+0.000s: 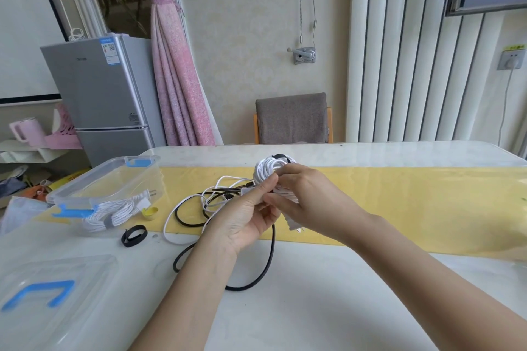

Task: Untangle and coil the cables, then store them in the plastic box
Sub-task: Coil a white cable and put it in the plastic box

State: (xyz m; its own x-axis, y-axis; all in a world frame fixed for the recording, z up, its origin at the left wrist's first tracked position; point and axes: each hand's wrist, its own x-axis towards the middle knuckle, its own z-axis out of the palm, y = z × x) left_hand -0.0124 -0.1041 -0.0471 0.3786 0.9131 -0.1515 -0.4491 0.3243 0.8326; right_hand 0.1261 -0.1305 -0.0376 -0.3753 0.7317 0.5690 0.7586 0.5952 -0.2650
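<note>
Holding a white coil (268, 169) just above the table (313, 308), at centre frame. The right hand (305, 196) is wrapped round the bundle's body, and the left hand (245, 216) pinches its near edge between thumb and curled fingers. A dark band (281, 157) shows at the coil's twelve o'clock, probably a tie, though I cannot tell whether it is fastened. The plastic box (114, 164) stands open at nine o'clock of the hands. One strapped white bundle (111, 215) is visible through its clear wall, so one cable appears stored. The box lid (57, 288) lies apart at seven o'clock. Under and beside the hands a black cable (268, 259) and a thin white cable (171, 225) sprawl in loose, crossing loops, neither of them coiled. A spare black strap (134, 235) lies near the box's front corner, with a small yellow cap (150, 212) beside it. Judgement: roughly midway — one cable boxed, a second wound and in hand but not yet placed. Two remain to untangle, coil and store — then the lid, if it is wanted.
</note>
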